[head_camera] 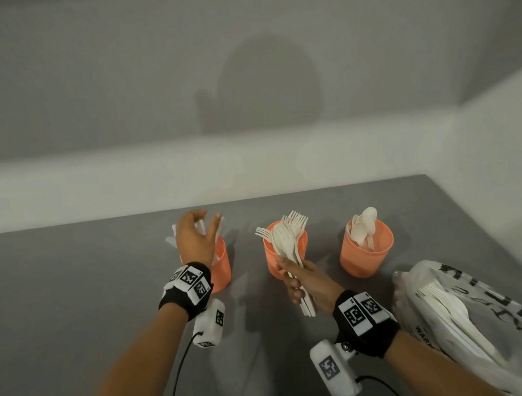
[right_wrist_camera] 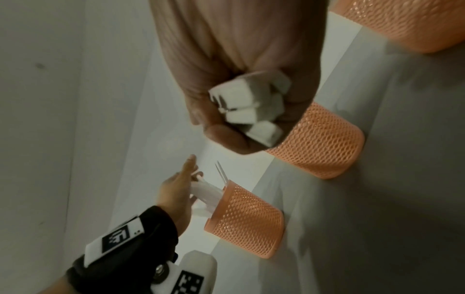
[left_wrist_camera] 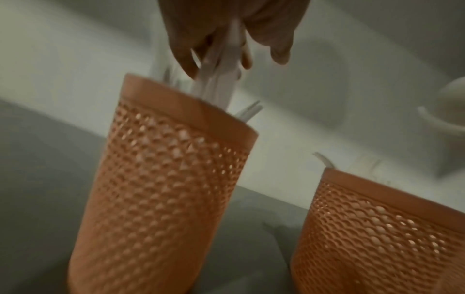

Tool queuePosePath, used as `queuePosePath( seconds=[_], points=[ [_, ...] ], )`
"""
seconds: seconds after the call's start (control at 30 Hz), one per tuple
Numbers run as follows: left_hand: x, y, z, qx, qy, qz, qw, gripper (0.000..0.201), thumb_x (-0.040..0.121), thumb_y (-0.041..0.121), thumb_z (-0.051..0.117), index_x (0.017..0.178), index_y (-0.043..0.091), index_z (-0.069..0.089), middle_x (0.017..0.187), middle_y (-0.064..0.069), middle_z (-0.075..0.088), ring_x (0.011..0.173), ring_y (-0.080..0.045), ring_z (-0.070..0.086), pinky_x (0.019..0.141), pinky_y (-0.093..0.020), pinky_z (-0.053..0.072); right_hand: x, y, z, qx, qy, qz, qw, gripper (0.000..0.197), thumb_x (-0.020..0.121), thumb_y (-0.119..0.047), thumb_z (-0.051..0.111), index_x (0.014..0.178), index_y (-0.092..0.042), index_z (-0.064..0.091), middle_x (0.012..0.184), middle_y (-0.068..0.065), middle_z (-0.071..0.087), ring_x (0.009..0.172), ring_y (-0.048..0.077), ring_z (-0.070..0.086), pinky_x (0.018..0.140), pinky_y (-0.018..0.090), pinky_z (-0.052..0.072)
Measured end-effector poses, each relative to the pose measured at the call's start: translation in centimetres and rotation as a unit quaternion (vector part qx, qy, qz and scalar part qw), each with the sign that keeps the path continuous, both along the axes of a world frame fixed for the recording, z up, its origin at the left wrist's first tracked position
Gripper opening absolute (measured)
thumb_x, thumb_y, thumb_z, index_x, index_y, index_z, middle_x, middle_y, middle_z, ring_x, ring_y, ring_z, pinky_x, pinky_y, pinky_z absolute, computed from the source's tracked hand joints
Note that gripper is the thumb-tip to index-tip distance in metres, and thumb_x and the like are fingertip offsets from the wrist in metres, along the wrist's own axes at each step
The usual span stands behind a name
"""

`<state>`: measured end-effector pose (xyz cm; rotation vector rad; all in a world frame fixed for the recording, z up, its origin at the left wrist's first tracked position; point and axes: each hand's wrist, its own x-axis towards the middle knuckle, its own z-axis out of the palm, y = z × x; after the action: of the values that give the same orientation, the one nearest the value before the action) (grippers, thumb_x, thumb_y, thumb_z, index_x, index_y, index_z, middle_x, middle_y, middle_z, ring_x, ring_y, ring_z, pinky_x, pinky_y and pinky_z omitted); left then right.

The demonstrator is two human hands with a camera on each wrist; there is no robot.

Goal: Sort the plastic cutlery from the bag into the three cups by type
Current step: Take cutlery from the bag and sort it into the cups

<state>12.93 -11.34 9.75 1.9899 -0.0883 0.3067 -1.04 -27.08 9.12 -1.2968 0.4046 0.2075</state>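
Three orange mesh cups stand in a row on the grey table. My left hand [head_camera: 198, 235] hovers over the left cup [head_camera: 222, 272] with fingers spread. White knives [left_wrist_camera: 216, 87] slide past its fingers into that cup [left_wrist_camera: 161, 189]. The middle cup [head_camera: 270, 258] holds forks [head_camera: 296, 220], and the right cup [head_camera: 367, 255] holds spoons [head_camera: 363, 230]. In front of the middle cup, my right hand [head_camera: 295, 284] grips a bundle of cutlery [head_camera: 280, 238] by the handles; spoon heads show at its top. In the right wrist view the handle ends [right_wrist_camera: 249, 107] stick out of the fist.
The white printed plastic bag [head_camera: 496, 303] lies at the right front and has more cutlery [head_camera: 449, 310] inside. A pale wall runs close behind the cups. The grey table [head_camera: 72, 293] stretches away to the left. Black cables trail from the wrist cameras.
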Motion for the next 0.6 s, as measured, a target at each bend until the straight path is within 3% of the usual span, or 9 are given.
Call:
queuePosePath(
  seconds=[0.07, 0.13, 0.2, 0.27, 0.33, 0.43, 0.53, 0.6],
  points=[
    [-0.7, -0.2, 1.1, 0.046, -0.096, 0.004, 0.994, 0.031, 0.085, 0.026, 0.065, 0.107, 0.006, 0.060, 0.113, -0.009, 0.057, 0.110, -0.019, 0.051, 0.096, -0.026, 0.037, 0.1, 0.1, -0.1, 0.015, 0.006, -0.006, 1.000, 0.027, 0.095, -0.031, 0.048, 0.073, -0.016, 0.049, 0.042, -0.007, 0.036, 0.032, 0.004, 0.032, 0.038, 0.017, 0.029],
    [-2.1, -0.9, 2.2, 0.020, -0.132, -0.010, 0.991, 0.016, 0.085, 0.018, 0.064, 0.098, 0.009, 0.063, 0.104, -0.006, 0.059, 0.098, -0.014, 0.052, 0.090, -0.025, 0.041, 0.3, 0.4, -0.3, 0.019, 0.012, -0.010, 1.000, 0.024, 0.094, -0.033, 0.049, 0.077, -0.016, 0.051, 0.044, -0.007, 0.036, 0.032, 0.004, 0.031, 0.036, 0.016, 0.028],
    [-4.1, -2.0, 3.0, -0.017, -0.091, -0.063, 0.994, 0.003, 0.085, 0.013, 0.062, 0.082, 0.014, 0.063, 0.086, -0.001, 0.061, 0.079, -0.013, 0.054, 0.076, -0.023, 0.044, 0.5, 0.8, -0.6, 0.013, 0.013, -0.013, 1.000, 0.020, 0.094, -0.035, 0.050, 0.086, -0.018, 0.055, 0.049, -0.005, 0.037, 0.034, 0.004, 0.030, 0.036, 0.016, 0.027],
    [-6.0, -2.9, 2.8, 0.021, -0.036, -0.122, 0.992, 0.013, 0.084, 0.014, 0.061, 0.072, 0.017, 0.060, 0.069, 0.005, 0.058, 0.065, -0.008, 0.052, 0.063, -0.011, 0.040, 0.5, 1.2, -0.8, 0.007, 0.010, -0.014, 1.000, 0.018, 0.096, -0.033, 0.045, 0.094, -0.019, 0.058, 0.054, -0.004, 0.039, 0.035, 0.005, 0.030, 0.037, 0.017, 0.027],
    [-7.3, -3.5, 2.0, 0.078, 0.023, -0.170, 0.982, 0.018, 0.083, 0.017, 0.062, 0.065, 0.020, 0.058, 0.061, 0.012, 0.056, 0.056, 0.000, 0.051, 0.054, -0.006, 0.037, 0.4, 1.5, -0.9, 0.010, 0.011, -0.015, 1.000, 0.021, 0.096, -0.030, 0.040, 0.091, -0.018, 0.057, 0.056, -0.002, 0.043, 0.036, 0.006, 0.031, 0.038, 0.018, 0.028],
    [-8.8, -4.3, 0.4, 0.114, 0.070, -0.186, 0.973, 0.023, 0.083, 0.024, 0.064, 0.061, 0.025, 0.056, 0.056, 0.013, 0.055, 0.051, 0.002, 0.051, 0.050, -0.007, 0.036, 0.1, 1.7, -1.1, -0.006, -0.001, -0.017, 1.000, 0.027, 0.096, -0.029, 0.036, 0.086, -0.014, 0.056, 0.061, -0.001, 0.049, 0.038, 0.006, 0.037, 0.039, 0.019, 0.030],
    [-9.7, -4.7, -0.2, 0.122, 0.106, -0.179, 0.970, 0.017, 0.084, 0.024, 0.062, 0.069, 0.019, 0.060, 0.055, 0.012, 0.055, 0.051, 0.002, 0.050, 0.049, -0.008, 0.035, -0.8, 1.8, -1.0, -0.037, -0.024, -0.010, 0.999, 0.028, 0.097, -0.026, 0.032, 0.093, -0.013, 0.057, 0.065, -0.001, 0.050, 0.043, 0.006, 0.041, 0.042, 0.019, 0.033],
    [-10.0, -4.8, -0.3, 0.130, 0.111, -0.182, 0.968, 0.017, 0.083, 0.019, 0.061, 0.067, 0.015, 0.059, 0.056, 0.007, 0.056, 0.051, -0.005, 0.051, 0.054, -0.016, 0.038, -1.4, 1.7, -1.1, -0.036, -0.033, -0.017, 0.999, 0.029, 0.097, -0.020, 0.028, 0.089, -0.014, 0.056, 0.066, 0.001, 0.051, 0.046, 0.007, 0.044, 0.043, 0.019, 0.036]
  ],
)
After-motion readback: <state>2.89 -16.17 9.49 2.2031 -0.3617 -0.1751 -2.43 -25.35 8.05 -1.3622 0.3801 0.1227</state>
